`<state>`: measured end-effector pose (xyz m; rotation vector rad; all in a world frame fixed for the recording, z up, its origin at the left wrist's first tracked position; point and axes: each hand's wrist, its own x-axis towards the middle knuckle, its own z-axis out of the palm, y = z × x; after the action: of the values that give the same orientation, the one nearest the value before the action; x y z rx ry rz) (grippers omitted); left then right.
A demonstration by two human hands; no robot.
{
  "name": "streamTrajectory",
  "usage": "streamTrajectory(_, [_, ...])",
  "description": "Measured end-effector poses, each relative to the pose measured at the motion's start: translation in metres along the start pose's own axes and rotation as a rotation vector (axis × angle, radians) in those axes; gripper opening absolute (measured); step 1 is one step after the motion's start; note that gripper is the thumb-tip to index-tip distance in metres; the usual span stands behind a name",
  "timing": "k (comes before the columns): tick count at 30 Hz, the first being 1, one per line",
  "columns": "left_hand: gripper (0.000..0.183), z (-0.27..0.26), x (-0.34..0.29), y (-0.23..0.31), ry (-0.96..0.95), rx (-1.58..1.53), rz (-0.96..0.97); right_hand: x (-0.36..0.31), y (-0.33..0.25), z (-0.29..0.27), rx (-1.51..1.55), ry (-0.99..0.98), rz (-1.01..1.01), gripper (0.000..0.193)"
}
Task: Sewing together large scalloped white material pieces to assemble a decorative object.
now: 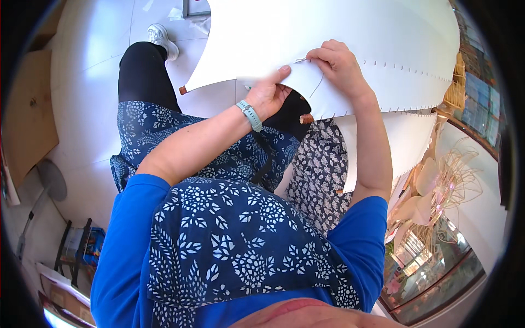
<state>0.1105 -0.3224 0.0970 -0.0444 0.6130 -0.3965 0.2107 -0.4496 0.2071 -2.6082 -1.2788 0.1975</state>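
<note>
A large white sheet (328, 33) with a curved outline spreads across my lap. Dark stitches run in rows along its right part, and brown wooden ends (307, 118) poke out at its corners. At a curved notch in the near edge, my left hand (268, 95) grips the sheet, thumb on top and the other fingers partly hidden beneath. Above the sheet, my right hand (336, 63) pinches a thin needle-like piece (300, 60) between thumb and forefinger. A dark thread (317, 86) trails across the white surface below those fingers.
A second white panel (391, 145) lies under the first at the right. Dried plant stems (437, 180) and a glass-fronted frame (432, 262) stand beyond it. Cardboard (33, 109) leans at the left, near a small rack (79, 249). White scraps (175, 13) lie on the floor.
</note>
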Motion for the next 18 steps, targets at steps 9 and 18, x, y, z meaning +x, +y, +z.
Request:
streamTrajectory(9, [0.025,0.002,-0.003,0.001,0.004,0.014,0.004,0.001,0.001,-0.003,0.034,-0.019,0.025,0.007])
streamTrajectory(18, [0.021,0.000,-0.007,0.002,0.031,-0.015,-0.010,0.013,-0.015,-0.010,-0.136,-0.061,-0.081,0.011])
